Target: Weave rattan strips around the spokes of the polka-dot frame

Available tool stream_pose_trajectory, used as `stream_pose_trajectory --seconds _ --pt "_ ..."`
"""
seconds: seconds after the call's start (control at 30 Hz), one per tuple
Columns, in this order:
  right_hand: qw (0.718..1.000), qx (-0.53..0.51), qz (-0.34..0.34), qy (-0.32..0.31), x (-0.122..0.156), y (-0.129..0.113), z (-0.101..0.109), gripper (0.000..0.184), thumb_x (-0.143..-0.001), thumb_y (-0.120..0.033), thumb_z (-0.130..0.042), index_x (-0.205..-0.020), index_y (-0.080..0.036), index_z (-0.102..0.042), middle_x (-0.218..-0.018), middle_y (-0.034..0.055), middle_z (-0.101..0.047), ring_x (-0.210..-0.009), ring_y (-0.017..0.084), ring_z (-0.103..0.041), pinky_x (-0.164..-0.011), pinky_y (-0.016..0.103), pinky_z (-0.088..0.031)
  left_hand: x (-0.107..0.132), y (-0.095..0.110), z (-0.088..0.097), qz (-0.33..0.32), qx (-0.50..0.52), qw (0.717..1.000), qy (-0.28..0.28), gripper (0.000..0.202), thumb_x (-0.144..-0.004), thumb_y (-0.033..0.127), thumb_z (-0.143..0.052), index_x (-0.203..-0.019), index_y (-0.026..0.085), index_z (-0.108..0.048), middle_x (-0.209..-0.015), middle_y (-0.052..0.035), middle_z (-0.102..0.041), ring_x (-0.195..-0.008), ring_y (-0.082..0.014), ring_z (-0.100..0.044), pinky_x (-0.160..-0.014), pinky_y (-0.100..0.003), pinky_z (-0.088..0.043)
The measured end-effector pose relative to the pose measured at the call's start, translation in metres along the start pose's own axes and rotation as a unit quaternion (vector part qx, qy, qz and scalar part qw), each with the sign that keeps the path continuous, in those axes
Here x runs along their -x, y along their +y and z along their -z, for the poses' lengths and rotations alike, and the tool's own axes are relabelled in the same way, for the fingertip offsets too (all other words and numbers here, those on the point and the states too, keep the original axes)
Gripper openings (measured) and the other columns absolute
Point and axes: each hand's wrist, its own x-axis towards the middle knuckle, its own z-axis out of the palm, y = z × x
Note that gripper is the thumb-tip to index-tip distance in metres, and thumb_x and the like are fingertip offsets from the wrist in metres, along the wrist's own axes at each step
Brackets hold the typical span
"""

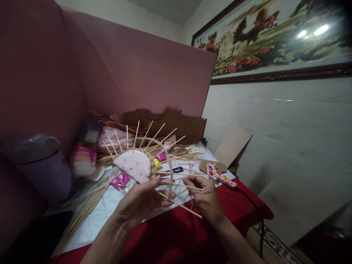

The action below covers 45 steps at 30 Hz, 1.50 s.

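Observation:
A half-round piece covered in pale pink dotted cloth (133, 165) has thin wooden sticks (162, 129) fanning out from its curved edge. Twine (153, 170) is wound along that edge, and a second arc of twine (171, 163) crosses the sticks farther out. My left hand (140, 200) is closed on the lower right corner of this stick-and-twine piece, holding it above the table. To the right, my right hand (205, 194) pinches close to the lower stick ends, its fingertips together. Loose twine (190, 205) hangs beneath; whether those fingers grip twine or a stick I cannot make out.
A flower-patterned glue gun (220, 175) with a black cord rests on cardboard (203, 167) at right. A blue cutter (176, 170) lies behind my hands. Bundled sticks (85, 212) line the left side. A purple bin (44, 168) stands at far left.

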Motion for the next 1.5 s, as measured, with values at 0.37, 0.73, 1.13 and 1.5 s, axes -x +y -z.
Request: stream_pose_trajectory --seconds 0.37,0.73,1.13,1.5 --pt "0.996 -0.075 -0.023 0.039 -0.018 0.003 -0.028 0.025 -0.076 -0.04 -0.06 -0.068 -0.017 -0.056 -0.06 -0.0015 -0.054 -0.055 0.011 -0.047 -0.051 0.022 -0.036 -0.001 -0.002 -0.001 0.029 -0.012 0.999 0.019 0.018 -0.076 0.017 -0.06 -0.093 0.012 -0.063 -0.087 -0.0071 -0.069 -0.067 -0.0199 -0.067 -0.059 -0.028 -0.055" --pt "0.99 -0.13 -0.044 0.032 -0.015 0.009 -0.04 0.023 -0.072 -0.039 -0.064 -0.068 -0.016 -0.062 -0.06 -0.0008 -0.058 -0.053 0.01 -0.049 -0.047 0.021 -0.035 -0.002 -0.003 -0.002 0.015 -0.015 1.0 0.008 0.018 -0.081 0.015 -0.052 -0.095 0.009 -0.063 -0.083 -0.0092 -0.068 -0.07 -0.019 -0.066 -0.061 -0.028 -0.054" --pt "0.983 -0.17 -0.073 0.019 -0.019 0.009 -0.038 0.021 -0.063 -0.034 -0.07 -0.059 -0.016 -0.06 -0.056 -0.0021 -0.055 -0.052 0.01 -0.047 -0.051 0.023 -0.037 -0.002 -0.004 0.0 0.019 -0.015 0.999 0.027 0.017 -0.08 0.02 -0.056 -0.088 0.009 -0.066 -0.084 -0.012 -0.072 -0.077 -0.0222 -0.067 -0.068 -0.032 -0.052" --pt "0.988 -0.129 -0.08 -0.002 -0.023 0.01 -0.03 0.025 -0.064 -0.036 -0.07 -0.059 -0.016 -0.058 -0.053 -0.0028 -0.055 -0.05 0.01 -0.045 -0.049 0.022 -0.035 -0.001 -0.004 -0.006 -0.01 -0.067 0.998 0.017 0.022 -0.081 0.019 -0.054 -0.097 0.009 -0.065 -0.096 -0.0135 -0.069 -0.075 -0.0217 -0.067 -0.068 -0.031 -0.051"
